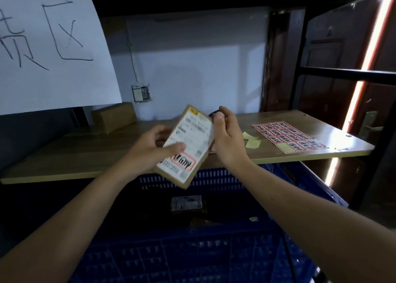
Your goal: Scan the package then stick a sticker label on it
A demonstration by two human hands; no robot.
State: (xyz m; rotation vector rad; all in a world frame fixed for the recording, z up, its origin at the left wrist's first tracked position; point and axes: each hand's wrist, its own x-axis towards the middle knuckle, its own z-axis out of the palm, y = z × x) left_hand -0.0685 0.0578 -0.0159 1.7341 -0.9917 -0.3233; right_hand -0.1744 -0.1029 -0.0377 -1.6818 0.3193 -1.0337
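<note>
A flat brown package (188, 141) with a white shipping label is held tilted above the shelf's front edge. A red-bordered sticker (183, 161) sits on its lower part. My left hand (154, 147) grips the package from the left, thumb across the label. My right hand (227, 137) is against the package's right edge and holds a small dark object (215, 113) at its fingertips; what it is I cannot tell. A sheet of red-bordered sticker labels (289, 137) lies on the shelf to the right.
The wooden shelf (64, 154) carries a brown box (113, 116) at the back left and yellow paper scraps (252, 142). A blue plastic crate (214, 240) below holds another package (186, 203). A large handwritten paper sign (53, 47) hangs upper left. A dark door stands at right.
</note>
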